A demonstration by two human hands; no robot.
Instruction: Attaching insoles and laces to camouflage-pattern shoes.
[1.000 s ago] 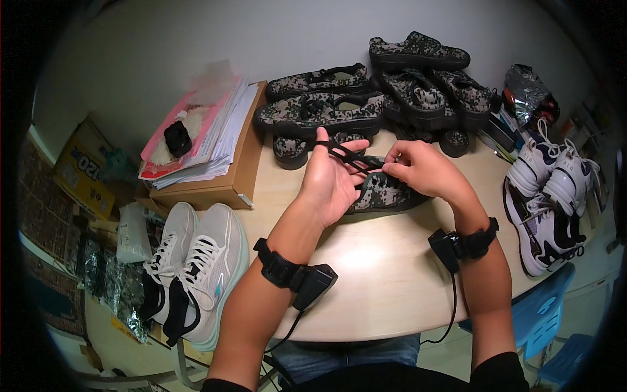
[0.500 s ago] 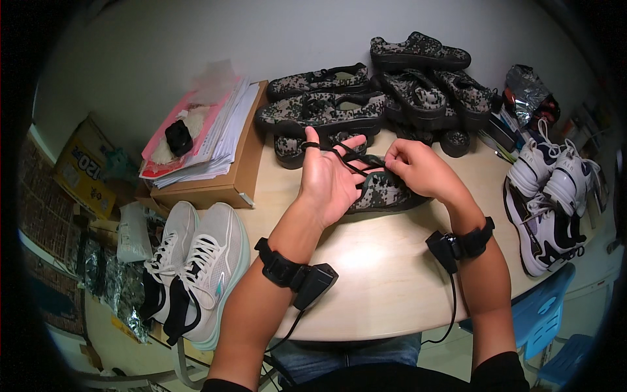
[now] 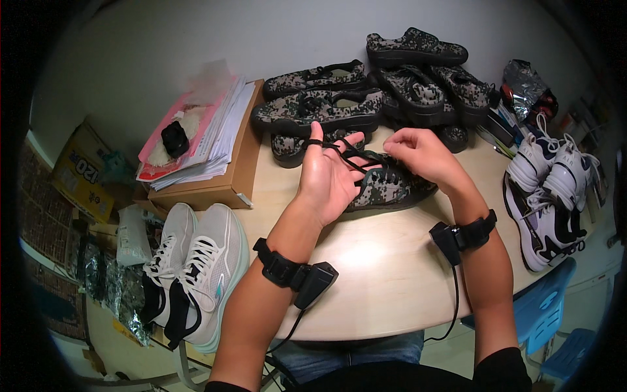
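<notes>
A camouflage shoe point(image 3: 392, 189) with a dark sole lies on the table between my hands, toe to the right. My left hand point(image 3: 330, 176) is palm up at its opening, fingers and thumb spread. Black shoelace point(image 3: 346, 151) loops round the thumb and runs across the fingers to the shoe. Just above the shoe's lacing, my right hand point(image 3: 421, 153) is closed in a pinch. Whatever sits between its fingertips is too small to make out; the lace passes close by. My left hand hides the shoe's heel end.
More camouflage shoes point(image 3: 320, 108) are piled against the wall. At left, a cardboard box point(image 3: 245, 173) bears papers, with grey-white sneakers point(image 3: 215, 261) before it. White-and-black sneakers point(image 3: 539, 222) stand at the right edge, near a blue chair point(image 3: 545, 307). Cabled black bands circle both forearms.
My right hand has risen slightly off the shoe's lacing, uncovering more of its eyelets. My left hand stays almost in place, with the lace still round its thumb.
</notes>
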